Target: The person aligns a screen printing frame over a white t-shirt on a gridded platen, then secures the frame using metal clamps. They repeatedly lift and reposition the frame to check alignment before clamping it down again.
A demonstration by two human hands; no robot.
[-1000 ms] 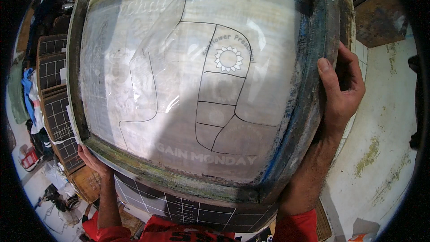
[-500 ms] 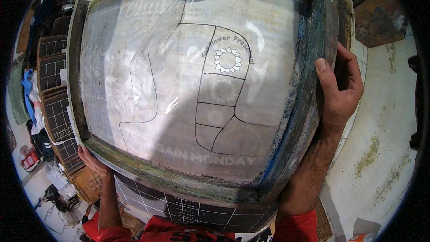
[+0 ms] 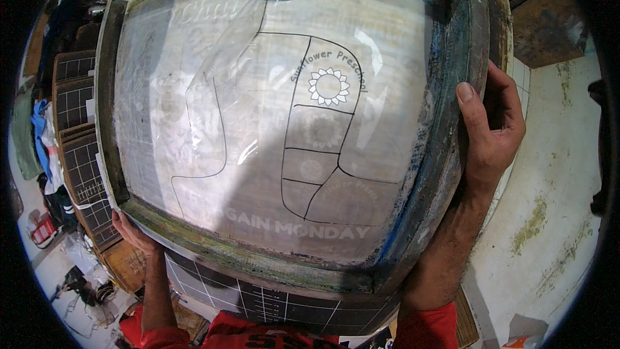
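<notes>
A large screen printing frame with worn, paint-stained bars is held up before me, filling most of the view. Its pale translucent mesh shows black outline curves, a small sunflower emblem with arched lettering, and fainter ghosted prints. My right hand grips the right bar, thumb on the near face and fingers behind the edge. Down at the lower left corner, my left hand holds the bottom edge, with part of its fingers hidden by the frame.
Below the frame lies a black board with a white grid. Similar gridded boards line up at left, near hanging cloths. A stained white surface extends on the right. Clutter sits at the lower left.
</notes>
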